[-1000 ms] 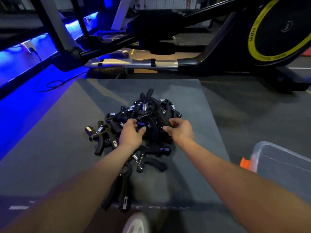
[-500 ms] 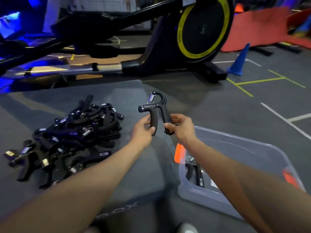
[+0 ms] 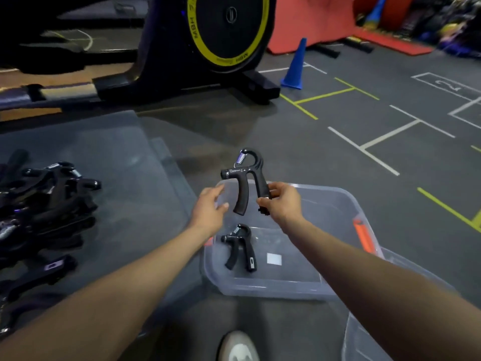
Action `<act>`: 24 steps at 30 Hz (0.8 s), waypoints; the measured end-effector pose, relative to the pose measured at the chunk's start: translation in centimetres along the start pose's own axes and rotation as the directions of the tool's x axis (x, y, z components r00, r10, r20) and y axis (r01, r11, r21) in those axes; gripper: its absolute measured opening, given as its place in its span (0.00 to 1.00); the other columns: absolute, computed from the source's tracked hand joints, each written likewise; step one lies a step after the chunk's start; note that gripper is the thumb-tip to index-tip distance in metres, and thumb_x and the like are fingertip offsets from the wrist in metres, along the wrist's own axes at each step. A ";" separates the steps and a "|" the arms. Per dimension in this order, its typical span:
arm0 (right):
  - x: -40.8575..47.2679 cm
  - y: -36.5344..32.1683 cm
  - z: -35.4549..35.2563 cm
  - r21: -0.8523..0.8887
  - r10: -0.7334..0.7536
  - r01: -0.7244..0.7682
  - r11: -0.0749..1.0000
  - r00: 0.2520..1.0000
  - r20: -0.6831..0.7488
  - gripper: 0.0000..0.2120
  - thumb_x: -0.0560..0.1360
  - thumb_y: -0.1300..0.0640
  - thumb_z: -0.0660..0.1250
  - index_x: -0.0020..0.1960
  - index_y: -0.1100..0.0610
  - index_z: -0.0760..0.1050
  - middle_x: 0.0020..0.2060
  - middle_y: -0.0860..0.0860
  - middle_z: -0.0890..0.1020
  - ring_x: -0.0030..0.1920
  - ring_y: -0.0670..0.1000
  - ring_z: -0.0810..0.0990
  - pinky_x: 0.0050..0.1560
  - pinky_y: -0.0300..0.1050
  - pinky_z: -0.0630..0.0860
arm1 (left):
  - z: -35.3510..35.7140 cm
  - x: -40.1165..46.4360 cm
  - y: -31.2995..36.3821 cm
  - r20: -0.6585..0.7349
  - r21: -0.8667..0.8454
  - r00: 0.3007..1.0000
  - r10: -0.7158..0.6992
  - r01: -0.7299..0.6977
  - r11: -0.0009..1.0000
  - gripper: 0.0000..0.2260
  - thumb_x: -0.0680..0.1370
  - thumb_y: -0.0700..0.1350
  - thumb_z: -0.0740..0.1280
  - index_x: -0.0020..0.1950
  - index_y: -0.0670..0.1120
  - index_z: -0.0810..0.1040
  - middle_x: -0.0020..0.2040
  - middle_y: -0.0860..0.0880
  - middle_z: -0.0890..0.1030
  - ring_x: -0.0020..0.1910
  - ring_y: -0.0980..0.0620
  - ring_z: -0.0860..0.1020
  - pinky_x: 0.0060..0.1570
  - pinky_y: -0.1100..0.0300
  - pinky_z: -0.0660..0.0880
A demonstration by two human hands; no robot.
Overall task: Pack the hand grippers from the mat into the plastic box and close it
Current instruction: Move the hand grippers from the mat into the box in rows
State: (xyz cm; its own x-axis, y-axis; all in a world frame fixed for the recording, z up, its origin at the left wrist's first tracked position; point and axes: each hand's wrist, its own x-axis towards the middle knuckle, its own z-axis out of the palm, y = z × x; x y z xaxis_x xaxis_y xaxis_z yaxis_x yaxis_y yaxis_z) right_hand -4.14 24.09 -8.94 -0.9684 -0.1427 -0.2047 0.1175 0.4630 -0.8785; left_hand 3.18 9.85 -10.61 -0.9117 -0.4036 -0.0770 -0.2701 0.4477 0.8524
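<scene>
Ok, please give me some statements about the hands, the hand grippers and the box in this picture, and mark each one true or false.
1. The right hand holds a hand gripper by one handle, above the plastic box. True.
2. The left hand also grips this hand gripper. False: its fingers are open, next to the other handle, not closed around it.
3. One gripper in the box already lies on the bottom. True.
4. The box is closed with its lid. False: the box is open on top.
5. The pile of grippers lies on the mat, left of the box. True.
6. The blue cone stands inside the box. False: it stands on the floor far behind it.
</scene>
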 end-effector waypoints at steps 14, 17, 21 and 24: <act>0.8 10.8 3.9 -0.091 0.280 -0.280 0.956 0.960 -0.015 0.10 0.66 0.62 0.73 0.38 0.50 0.76 0.40 0.54 0.85 0.41 0.58 0.85 0.49 0.55 0.81 | 3.3 0.5 -5.1 -0.112 0.223 0.987 -0.118 0.140 0.965 0.24 0.79 0.44 0.59 0.75 0.44 0.60 0.66 0.42 0.67 0.67 0.42 0.65 0.69 0.54 0.61; 1.1 11.4 4.5 -0.129 0.349 -0.349 0.928 0.937 -0.023 0.08 0.65 0.63 0.71 0.36 0.52 0.75 0.41 0.55 0.85 0.43 0.58 0.84 0.50 0.52 0.81 | 3.5 0.1 -5.3 -0.138 0.210 0.987 -0.080 0.108 0.972 0.21 0.80 0.42 0.58 0.73 0.44 0.63 0.65 0.42 0.68 0.65 0.42 0.67 0.68 0.54 0.63; 1.0 12.1 5.2 -0.220 0.410 -0.405 0.888 0.912 -0.023 0.08 0.67 0.62 0.71 0.45 0.56 0.79 0.45 0.56 0.85 0.48 0.59 0.83 0.49 0.44 0.79 | 3.6 -0.9 -5.7 -0.162 0.166 0.986 -0.044 0.071 0.984 0.18 0.80 0.42 0.58 0.69 0.44 0.69 0.63 0.42 0.69 0.62 0.43 0.69 0.67 0.54 0.65; 0.9 12.5 5.7 -0.254 0.454 -0.450 0.856 0.890 -0.049 0.11 0.68 0.63 0.71 0.50 0.58 0.79 0.49 0.56 0.84 0.51 0.59 0.82 0.47 0.42 0.75 | 3.6 -1.4 -6.0 -0.166 0.152 0.986 -0.033 0.058 0.987 0.15 0.79 0.42 0.58 0.66 0.42 0.71 0.61 0.43 0.69 0.60 0.42 0.71 0.66 0.50 0.67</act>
State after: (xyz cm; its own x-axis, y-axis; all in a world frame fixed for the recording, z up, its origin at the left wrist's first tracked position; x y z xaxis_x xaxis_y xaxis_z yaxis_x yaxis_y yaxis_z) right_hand -2.31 24.77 -22.54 -0.8193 0.1260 -0.5594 0.4806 0.6830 -0.5500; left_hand 4.94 10.60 -17.46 -0.8384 -0.5448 -0.0181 -0.3668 0.5393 0.7581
